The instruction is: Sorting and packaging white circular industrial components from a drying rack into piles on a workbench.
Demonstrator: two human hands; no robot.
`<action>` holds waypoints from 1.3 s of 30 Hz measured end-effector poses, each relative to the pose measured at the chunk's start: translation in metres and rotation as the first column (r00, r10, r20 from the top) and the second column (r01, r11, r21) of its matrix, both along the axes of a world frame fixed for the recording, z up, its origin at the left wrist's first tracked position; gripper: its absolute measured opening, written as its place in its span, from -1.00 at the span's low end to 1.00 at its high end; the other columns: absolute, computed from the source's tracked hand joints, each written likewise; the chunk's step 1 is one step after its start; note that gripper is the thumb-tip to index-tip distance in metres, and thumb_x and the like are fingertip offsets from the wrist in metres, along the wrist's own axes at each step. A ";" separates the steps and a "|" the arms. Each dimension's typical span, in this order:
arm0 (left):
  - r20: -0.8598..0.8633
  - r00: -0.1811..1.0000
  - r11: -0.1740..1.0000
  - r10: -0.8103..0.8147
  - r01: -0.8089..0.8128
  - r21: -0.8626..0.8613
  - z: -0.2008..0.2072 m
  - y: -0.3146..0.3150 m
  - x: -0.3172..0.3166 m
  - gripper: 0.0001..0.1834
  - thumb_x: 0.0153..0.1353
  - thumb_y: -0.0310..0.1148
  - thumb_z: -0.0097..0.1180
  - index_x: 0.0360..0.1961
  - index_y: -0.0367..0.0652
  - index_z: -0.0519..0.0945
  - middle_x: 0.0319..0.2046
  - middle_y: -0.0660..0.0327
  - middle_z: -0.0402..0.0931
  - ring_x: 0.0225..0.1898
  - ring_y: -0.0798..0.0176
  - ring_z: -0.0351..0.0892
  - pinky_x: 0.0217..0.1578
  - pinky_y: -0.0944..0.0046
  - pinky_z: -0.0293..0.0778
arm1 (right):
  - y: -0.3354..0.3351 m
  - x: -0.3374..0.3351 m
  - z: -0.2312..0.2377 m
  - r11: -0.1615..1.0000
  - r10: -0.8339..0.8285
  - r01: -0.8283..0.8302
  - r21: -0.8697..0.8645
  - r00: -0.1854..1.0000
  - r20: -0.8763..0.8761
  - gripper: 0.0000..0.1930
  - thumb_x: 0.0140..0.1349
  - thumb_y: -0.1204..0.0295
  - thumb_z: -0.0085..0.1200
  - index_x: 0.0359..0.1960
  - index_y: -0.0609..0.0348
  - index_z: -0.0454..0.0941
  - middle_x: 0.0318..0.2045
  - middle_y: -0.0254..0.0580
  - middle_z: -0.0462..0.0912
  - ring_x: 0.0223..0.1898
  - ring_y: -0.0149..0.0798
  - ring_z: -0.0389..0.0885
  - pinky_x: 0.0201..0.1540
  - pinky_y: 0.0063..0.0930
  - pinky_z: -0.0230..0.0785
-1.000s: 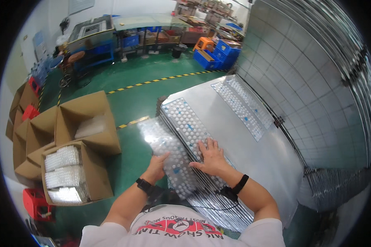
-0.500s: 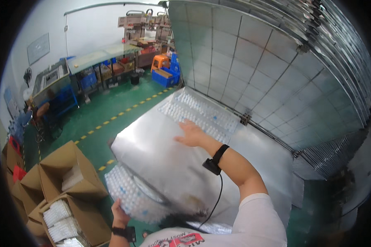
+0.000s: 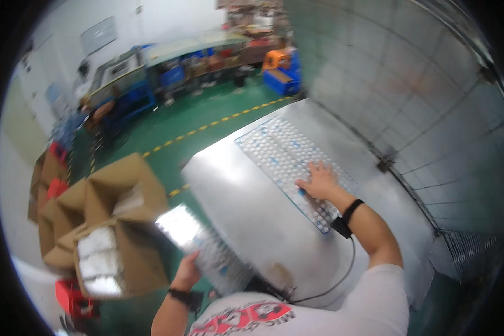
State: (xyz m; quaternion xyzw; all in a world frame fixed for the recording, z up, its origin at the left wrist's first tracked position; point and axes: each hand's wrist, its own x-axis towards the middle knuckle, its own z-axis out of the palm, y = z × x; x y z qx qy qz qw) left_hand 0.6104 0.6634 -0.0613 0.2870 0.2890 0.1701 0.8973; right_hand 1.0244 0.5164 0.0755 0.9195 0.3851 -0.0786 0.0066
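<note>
On the sloping bare metal surface point(image 3: 238, 193) lies a flat sheet with rows of round white bumps point(image 3: 277, 151), blue spots and a blue edge. My right hand point(image 3: 323, 183) rests on this sheet's right part with fingers spread. A small blue bit shows by its thumb. Lower down, my left hand point(image 3: 187, 272) grips the left edge of a clear bumpy plastic sheet point(image 3: 221, 263) beside the surface's near left edge. This sheet is tilted, smeared by motion, and bright with glare at its far end. Both wrists wear black straps with small boxes.
Open cardboard boxes point(image 3: 143, 257) stand at the left, one holding stacked white sheets point(image 3: 99, 260). A tall metal grid panel point(image 3: 420, 106) rises along the right. A black cable point(image 3: 350, 271) runs from my right wrist. Blue bins point(image 3: 283, 81) and a workbench point(image 3: 193, 45) are farther back.
The view has swung, shifting the room rightward. My right hand has come down from the surface's far part onto the bumpy sheet. The sheet in my left hand has tilted and now catches glare.
</note>
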 end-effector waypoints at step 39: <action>0.105 0.963 0.961 -0.250 0.260 -0.098 -0.006 0.025 0.010 -0.51 0.22 -0.14 -0.13 0.09 -0.24 0.37 0.03 0.05 0.44 0.03 0.02 0.45 0.08 0.03 0.32 | -0.277 -0.294 0.100 0.973 -0.226 0.071 0.221 0.507 0.832 -0.52 0.00 0.36 0.15 0.03 0.12 0.43 0.14 0.12 0.31 0.17 0.11 0.27 0.20 0.18 0.00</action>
